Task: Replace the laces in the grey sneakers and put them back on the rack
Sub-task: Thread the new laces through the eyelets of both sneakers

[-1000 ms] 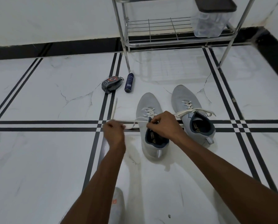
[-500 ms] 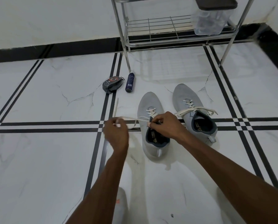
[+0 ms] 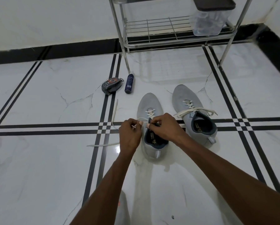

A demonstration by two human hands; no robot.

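Note:
Two grey sneakers stand side by side on the white marble floor, toes pointing away from me. The left sneaker (image 3: 149, 104) is half laced with a white lace (image 3: 114, 109) whose loose ends trail over the floor to its left. My left hand (image 3: 130, 133) pinches one lace end beside the shoe's collar. My right hand (image 3: 164, 125) pinches the lace at the upper eyelets, covering the tongue. The right sneaker (image 3: 184, 98) has its white lace tied in a bow. The metal rack (image 3: 176, 38) stands behind the shoes.
A dark shoe-polish sponge case (image 3: 112, 86) and a dark blue spray can (image 3: 129, 83) lie left of the rack's leg. A clear plastic container with a dark lid (image 3: 209, 18) sits on the rack's bottom shelf. A black skirting runs along the wall.
My left hand has moved right, up against the left sneaker and close to my right hand. The lace's slack now lies looped on the floor to the left.

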